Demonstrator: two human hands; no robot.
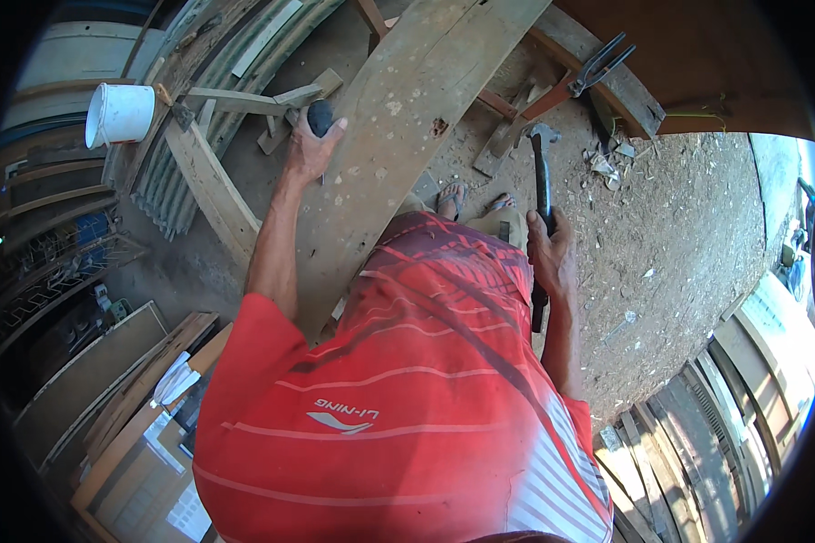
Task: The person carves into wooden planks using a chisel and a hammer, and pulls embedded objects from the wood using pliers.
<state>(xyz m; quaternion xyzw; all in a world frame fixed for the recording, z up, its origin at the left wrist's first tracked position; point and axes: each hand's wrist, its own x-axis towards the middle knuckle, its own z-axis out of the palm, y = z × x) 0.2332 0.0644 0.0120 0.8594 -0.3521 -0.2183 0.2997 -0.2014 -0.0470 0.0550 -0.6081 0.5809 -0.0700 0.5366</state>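
Note:
My left hand (311, 152) is closed round a dark, rounded object (320, 118) at the left edge of a wide wooden plank (380, 127). The object's exact kind does not show, as my fingers cover part of it. To the right of my body, my right hand (553, 251) grips the dark handle of a claw hammer (542, 176). The hammer's metal head points away from me, over the ground. Pale spots and a dark hole mark the plank, which runs from beside my body toward the far side.
A white bucket (120, 115) hangs at the far left near wooden braces (210, 188) and corrugated sheets (167, 204). A two-pronged metal tool (599, 65) rests on a beam (632, 100) at the far right. Wood scraps (607, 167) litter the dirt ground (670, 244). Stacked boards (670, 452) lie lower right.

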